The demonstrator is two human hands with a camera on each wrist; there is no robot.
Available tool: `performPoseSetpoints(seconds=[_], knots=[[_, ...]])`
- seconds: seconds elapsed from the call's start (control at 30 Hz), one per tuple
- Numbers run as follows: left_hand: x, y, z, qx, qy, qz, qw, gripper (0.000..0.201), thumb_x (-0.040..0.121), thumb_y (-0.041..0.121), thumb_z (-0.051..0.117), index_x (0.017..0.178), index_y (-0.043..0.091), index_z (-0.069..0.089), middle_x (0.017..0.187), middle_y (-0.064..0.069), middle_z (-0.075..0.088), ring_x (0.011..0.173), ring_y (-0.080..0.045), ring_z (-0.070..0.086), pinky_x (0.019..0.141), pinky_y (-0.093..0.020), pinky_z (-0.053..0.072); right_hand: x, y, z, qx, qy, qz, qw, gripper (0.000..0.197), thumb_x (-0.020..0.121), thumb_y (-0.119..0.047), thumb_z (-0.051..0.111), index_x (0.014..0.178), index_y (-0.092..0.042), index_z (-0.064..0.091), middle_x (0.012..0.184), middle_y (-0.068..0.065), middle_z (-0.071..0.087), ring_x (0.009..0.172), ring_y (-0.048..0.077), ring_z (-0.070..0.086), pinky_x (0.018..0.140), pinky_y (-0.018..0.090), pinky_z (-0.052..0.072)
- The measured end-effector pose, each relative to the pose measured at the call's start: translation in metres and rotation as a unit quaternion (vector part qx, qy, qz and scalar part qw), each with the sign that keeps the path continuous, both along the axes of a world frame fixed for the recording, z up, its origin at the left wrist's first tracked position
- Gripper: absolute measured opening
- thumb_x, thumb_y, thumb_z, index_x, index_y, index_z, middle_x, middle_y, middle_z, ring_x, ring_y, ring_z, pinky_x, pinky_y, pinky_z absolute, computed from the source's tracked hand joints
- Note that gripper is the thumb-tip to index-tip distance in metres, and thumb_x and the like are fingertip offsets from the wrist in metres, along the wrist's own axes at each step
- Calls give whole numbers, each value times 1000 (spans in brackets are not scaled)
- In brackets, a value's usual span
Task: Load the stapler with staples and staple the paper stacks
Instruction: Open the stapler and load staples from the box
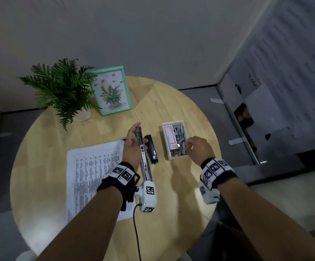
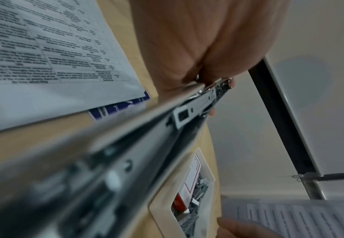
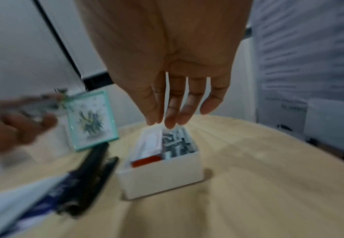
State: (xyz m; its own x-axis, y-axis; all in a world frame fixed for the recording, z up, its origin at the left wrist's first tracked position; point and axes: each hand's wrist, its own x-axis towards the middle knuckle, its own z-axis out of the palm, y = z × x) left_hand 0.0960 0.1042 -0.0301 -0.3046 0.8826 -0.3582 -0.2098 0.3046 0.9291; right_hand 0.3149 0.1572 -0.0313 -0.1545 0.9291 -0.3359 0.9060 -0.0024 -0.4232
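Head view: round wooden table [image 1: 164, 102], far edge close to wall, right edge beside a gap of floor and a grey panel. Bare wood at near right, below right hand [image 1: 196, 147]; bare strip also between stapler [image 1: 143, 153] and white tray [image 1: 174, 157]. Far left taken by potted fern [image 1: 62, 89] and teal picture frame [image 1: 111, 90]. Printed paper stack [image 1: 90, 166] lying flat at near left, reaching toward near edge.

Left hand [image 1: 133, 146] grasping stapler's metal magazine rail, lifted off table; black stapler part [image 1: 152, 151] lying on wood just right of it, opened out.

Tray right of stapler: loose grey staples [image 1: 180, 138] on right side, red-and-white staple box [image 1: 169, 140] on left side.

Right wrist view: right hand over tray, fingers straight and relaxed, pointing down, tips just above staples, nothing held.
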Motion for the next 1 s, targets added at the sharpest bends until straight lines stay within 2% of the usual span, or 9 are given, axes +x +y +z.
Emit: performPoseSetpoints(seconds=[0.1, 0.2, 0.33, 0.5, 0.63, 0.73, 0.8, 0.9, 1.0], knots=[[2, -2, -4, -4, -2, 1, 1000, 47, 103, 7, 29, 125, 43, 50, 85, -12, 59, 59, -16, 51, 48, -27, 48, 0, 21, -18, 22, -114, 87, 989, 23, 92, -23, 55, 112, -20, 66, 116, 8, 59, 105, 29, 56, 86, 39, 45], [4, -3, -6, -7, -20, 7, 1000, 46, 103, 7, 28, 128, 39, 49, 76, -6, 59, 53, -14, 49, 48, -26, 47, -3, 27, -31, 31, -173, 116, 978, 29, 92, -25, 55, 120, -20, 62, 121, 9, 51, 110, 29, 50, 89, 42, 43], [5, -4, -8, -3, -24, 8, 1000, 45, 103, 5, 29, 133, 34, 47, 76, -7, 58, 52, -13, 50, 47, -26, 47, -5, 28, -40, 21, -198, 118, 973, 28, 90, -23, 56, 117, -21, 64, 121, 10, 47, 111, 29, 46, 86, 41, 43], [4, -7, -11, -14, -21, 13, 1000, 47, 103, 4, 27, 131, 36, 48, 77, -7, 59, 57, -14, 50, 52, -27, 46, -5, 27, -41, 34, -177, 102, 978, 22, 88, -25, 58, 105, -20, 70, 116, 10, 48, 107, 29, 46, 85, 40, 43], [5, -8, -10, -28, -23, 14, 999, 52, 102, 4, 28, 125, 44, 52, 81, -7, 60, 61, -15, 52, 54, -28, 46, 0, 26, -38, 53, -119, 67, 989, 15, 86, -24, 58, 91, -16, 69, 108, 10, 51, 99, 30, 49, 79, 38, 45], [6, -8, -7, -46, -39, 9, 998, 54, 101, 2, 28, 124, 44, 53, 75, -3, 61, 55, -13, 52, 52, -27, 46, 6, 27, -30, 52, -19, 6, 998, 11, 85, -21, 63, 80, -13, 67, 100, 10, 56, 90, 29, 56, 72, 34, 48], [7, -9, -3, -53, -55, 0, 997, 57, 99, -1, 28, 127, 42, 51, 74, -4, 61, 51, -11, 53, 49, -26, 46, 10, 29, -24, 56, 53, -43, 996, 10, 83, -19, 67, 75, -14, 66, 92, 7, 61, 77, 24, 59, 68, 31, 47], [10, -12, 6, -50, -90, -7, 995, 55, 98, -3, 28, 132, 35, 48, 73, -6, 58, 46, -9, 52, 44, -24, 46, 9, 30, -4, 67, 164, -107, 978, 14, 81, -17, 72, 69, -16, 65, 78, 2, 68, 63, 19, 63, 65, 33, 53], [11, -16, 13, -43, -102, -8, 994, 52, 99, -2, 29, 131, 34, 49, 71, -5, 58, 47, -11, 52, 45, -25, 47, -11, 22, 31, 49, 316, -148, 936, 11, 80, -11, 73, 71, -12, 67, 76, 12, 73, 71, 30, 71, 61, 34, 57]])
